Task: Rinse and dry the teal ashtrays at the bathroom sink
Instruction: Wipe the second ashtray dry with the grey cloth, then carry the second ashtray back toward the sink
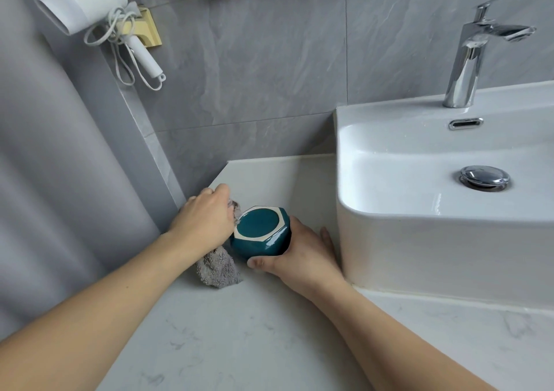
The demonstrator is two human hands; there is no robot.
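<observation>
A teal ashtray (pixel 260 231) with a white-rimmed hexagonal base is held tilted, its underside facing me, just above the marble counter (pixel 254 330). My right hand (pixel 302 254) grips it from the right and below, thumb along its lower edge. My left hand (pixel 205 218) is closed on a grey fluffy cloth (pixel 218 266), pressed against the ashtray's left side. Part of the cloth hangs down onto the counter below my left hand. The ashtray's inside is hidden.
A white basin (pixel 443 210) stands on the counter to the right, with a chrome tap (pixel 470 60) and a drain plug (pixel 484 177). A white hair dryer (pixel 87 9) hangs on the grey tiled wall at upper left. A grey curtain (pixel 45 180) borders the left.
</observation>
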